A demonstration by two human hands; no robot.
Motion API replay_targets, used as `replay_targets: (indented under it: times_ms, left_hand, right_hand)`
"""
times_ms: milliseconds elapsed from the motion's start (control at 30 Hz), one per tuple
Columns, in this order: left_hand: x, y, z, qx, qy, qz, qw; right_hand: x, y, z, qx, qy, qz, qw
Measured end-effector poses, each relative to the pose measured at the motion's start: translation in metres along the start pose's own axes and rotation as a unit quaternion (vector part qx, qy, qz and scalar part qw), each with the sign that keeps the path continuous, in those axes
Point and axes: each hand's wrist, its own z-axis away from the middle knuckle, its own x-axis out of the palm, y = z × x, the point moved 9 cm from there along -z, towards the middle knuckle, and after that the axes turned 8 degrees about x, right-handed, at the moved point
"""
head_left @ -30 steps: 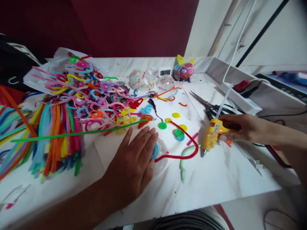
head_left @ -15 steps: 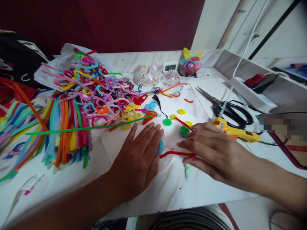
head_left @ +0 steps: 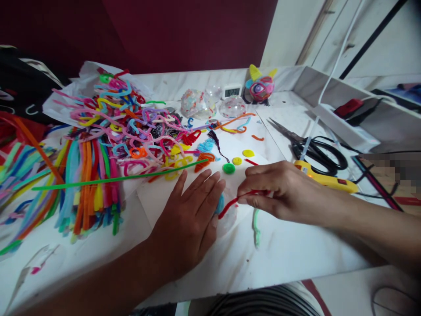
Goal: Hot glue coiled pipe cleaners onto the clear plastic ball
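Note:
My left hand [head_left: 194, 215] lies flat with its fingers stretched out, pressing over a light blue coiled disc [head_left: 220, 204]. Most of that disc is hidden under the fingers, and something clear and rounded [head_left: 228, 223] shows beneath it. My right hand [head_left: 279, 191] is closed in a pinch on a red pipe cleaner [head_left: 228, 208], whose near end reaches the blue disc's edge. Beyond the hands lie a green coiled disc [head_left: 229, 168] and two yellow ones, the nearer a yellow disc [head_left: 237, 161]. A pale green piece [head_left: 256, 230] rests below my right hand.
Curled pipe cleaners [head_left: 131, 114] heap at the back left, behind a bundle of straight ones [head_left: 88, 188]. Black scissors [head_left: 302, 145] and a yellow glue gun [head_left: 332, 182] lie to the right. Clear domes [head_left: 233, 106], a small clock [head_left: 232, 91] and a horned ball figure [head_left: 261, 89] stand behind.
My right hand has closed on the red pipe cleaner near the disc and its fingers have drawn together. The pipe cleaner's near end now bends upward. My left hand has stayed in place.

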Motion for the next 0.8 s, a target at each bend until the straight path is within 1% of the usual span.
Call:
replay_targets:
  times_ms: [100,233,300,567,800]
  left_hand:
    - [0.000,0.000,0.001,-0.001,-0.002,-0.002,1.000]
    - [0.000,0.000,0.002,0.003,-0.001,-0.001,1.000]
    - [0.000,0.000,0.001,0.005,-0.001,0.001,1.000]
    - [-0.001,0.000,0.000,0.006,0.004,0.005,1.000]
    - [-0.001,0.000,0.001,0.009,0.003,0.008,1.000]
  right_hand:
    - [0.001,0.003,-0.008,0.020,-0.013,-0.003,1.000]
    - [0.005,0.012,-0.016,0.072,-0.042,0.003,0.997]
    - [0.006,0.015,-0.018,0.087,-0.051,0.004,0.995]
    - [0.006,0.019,-0.028,0.102,-0.050,0.004,0.993]
    - [0.004,0.016,-0.033,0.103,-0.050,0.029,0.993]
